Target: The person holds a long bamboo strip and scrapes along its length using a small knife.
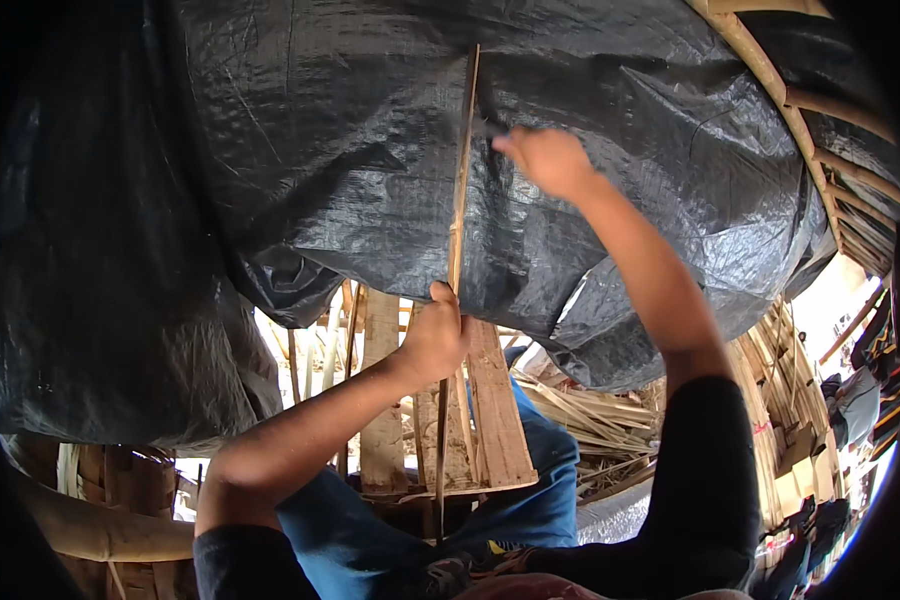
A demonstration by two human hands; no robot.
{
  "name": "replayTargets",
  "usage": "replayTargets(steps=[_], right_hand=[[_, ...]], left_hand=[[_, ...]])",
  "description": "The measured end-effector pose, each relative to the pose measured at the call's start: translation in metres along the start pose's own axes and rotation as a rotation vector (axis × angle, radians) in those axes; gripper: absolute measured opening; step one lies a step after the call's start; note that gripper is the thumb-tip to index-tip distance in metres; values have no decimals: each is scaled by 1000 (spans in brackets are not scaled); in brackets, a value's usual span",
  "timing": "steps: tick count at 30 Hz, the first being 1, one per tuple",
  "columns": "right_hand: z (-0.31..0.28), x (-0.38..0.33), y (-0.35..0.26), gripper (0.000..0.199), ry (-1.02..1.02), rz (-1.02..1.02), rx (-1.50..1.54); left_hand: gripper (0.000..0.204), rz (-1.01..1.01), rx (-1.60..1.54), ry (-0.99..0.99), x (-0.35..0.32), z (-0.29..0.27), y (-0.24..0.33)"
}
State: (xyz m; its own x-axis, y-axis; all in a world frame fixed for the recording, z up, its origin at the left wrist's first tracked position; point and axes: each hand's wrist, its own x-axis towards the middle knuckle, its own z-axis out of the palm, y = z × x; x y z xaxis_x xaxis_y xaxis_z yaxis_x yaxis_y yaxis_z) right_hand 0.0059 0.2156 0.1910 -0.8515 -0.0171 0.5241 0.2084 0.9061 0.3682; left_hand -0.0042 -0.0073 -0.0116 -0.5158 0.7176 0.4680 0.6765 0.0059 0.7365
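A long, narrow bamboo strip [457, 240] stands nearly upright in front of me, its lower end reaching down between my legs. My left hand [438, 335] is closed around it near its middle, thumb uppermost. Higher up, my right hand [552, 160] grips what looks like a knife [489, 128]. Its dark blade is smeared by motion and lies close beside the strip's upper part; whether it touches the strip I cannot tell.
A black plastic tarp [360, 140] hangs across the scene ahead. Wooden planks [495, 420] lie between my knees. Split bamboo strips [620, 435] are piled behind, to the right. A bamboo pole frame [792, 120] curves along the upper right; a thick pole [115, 535] crosses the lower left.
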Motion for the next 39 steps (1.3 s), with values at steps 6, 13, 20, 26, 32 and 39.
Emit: replayTargets(steps=[6, 13, 20, 26, 32, 39], right_hand=[[-8, 16, 2, 53, -17, 87, 33], [-13, 38, 3, 55, -38, 114, -2], [-29, 59, 22, 53, 92, 119, -28], [-52, 74, 31, 59, 137, 240, -34], [-66, 62, 65, 60, 61, 404, -133], [-10, -56, -4, 56, 106, 442, 143]], left_hand=[[26, -6, 25, -30, 1, -4, -3], [24, 44, 20, -7, -3, -5, -4], [24, 53, -89, -57, 5, -11, 18], [25, 62, -98, -67, -2, -16, 28], [22, 46, -155, -109, -18, -32, 56], [30, -186, -286, -228, -20, -52, 46]])
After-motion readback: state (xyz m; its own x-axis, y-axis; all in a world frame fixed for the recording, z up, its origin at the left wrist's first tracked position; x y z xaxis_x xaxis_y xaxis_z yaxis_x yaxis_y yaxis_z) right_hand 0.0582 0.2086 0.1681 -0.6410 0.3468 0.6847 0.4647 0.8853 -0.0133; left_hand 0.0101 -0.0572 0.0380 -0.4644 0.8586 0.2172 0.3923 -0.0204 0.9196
